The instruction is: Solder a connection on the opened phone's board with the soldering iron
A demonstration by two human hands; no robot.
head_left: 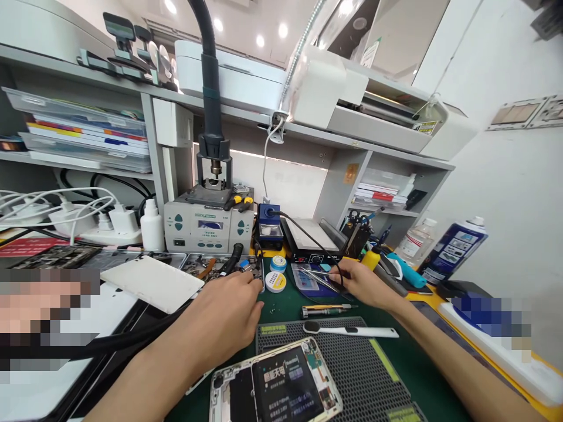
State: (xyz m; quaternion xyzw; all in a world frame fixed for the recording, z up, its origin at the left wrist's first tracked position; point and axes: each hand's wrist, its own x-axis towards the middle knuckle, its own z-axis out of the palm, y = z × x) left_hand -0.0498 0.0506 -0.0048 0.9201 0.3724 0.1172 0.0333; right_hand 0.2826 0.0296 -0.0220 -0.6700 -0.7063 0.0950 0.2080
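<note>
My left hand is curled palm down over the near edge of a metal parts tray. A black hot-air gun handle projects beyond it, and a black hose runs under the forearm; the hand hides the grip. My right hand pinches metal tweezers lying over a blue case. In front of me lies an opened phone with its battery exposed, partly on a grey perforated mat.
A white-handled brush and a screwdriver lie on the right. Two small round tins stand near the middle. Behind are a rework station and a hot plate. A spray can stands far right.
</note>
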